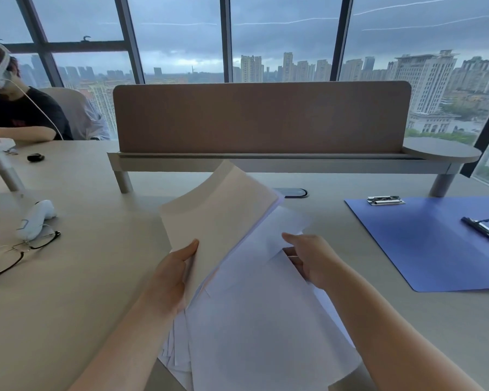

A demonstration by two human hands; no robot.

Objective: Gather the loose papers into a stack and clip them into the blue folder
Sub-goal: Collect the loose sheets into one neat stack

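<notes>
the left hand (171, 273) is gripping a lifted bundle of papers (218, 210) while the right hand (308, 256) is pinching loose sheets (260, 320), which are risking to slide unevenly and crease.

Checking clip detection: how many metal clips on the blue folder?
2. One clip at the blue folder's far-left top edge, one clip further right near the frame edge; folder runs out of view, more may be hidden.
</notes>
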